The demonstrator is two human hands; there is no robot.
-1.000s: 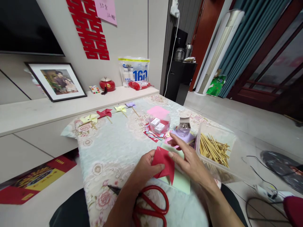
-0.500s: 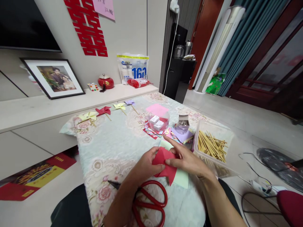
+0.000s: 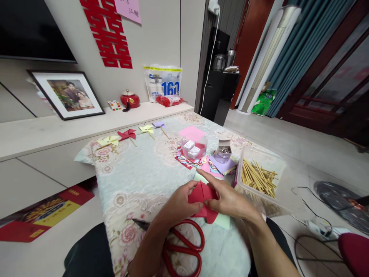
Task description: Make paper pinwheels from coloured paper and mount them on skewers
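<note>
Both hands grip a piece of red paper (image 3: pixel 203 194), partly folded, with slits and loose corners. My left hand (image 3: pixel 183 200) pinches its left side, thumb on top. My right hand (image 3: pixel 226 196) holds the right side, its thumb pressing near the middle while the index finger stretches forward. A pale green paper sheet (image 3: pixel 221 221) lies under the red paper on the table. Red-handled scissors (image 3: pixel 184 246) lie beneath my left forearm, blades pointing left. Fingertips behind the red paper are hidden.
Several finished paper pinwheels (image 3: pixel 127 134) lie along the far left edge. Beyond my hands stand a clear round container (image 3: pixel 198 148) with small white boxes and an open box of pins (image 3: pixel 224 149). A plastic bin (image 3: pixel 259 179) of wooden sticks stands at right.
The red paper's lower corner, which pointed down, is now curled up toward the middle. My right thumb has shifted slightly with it; both hands keep hold.
</note>
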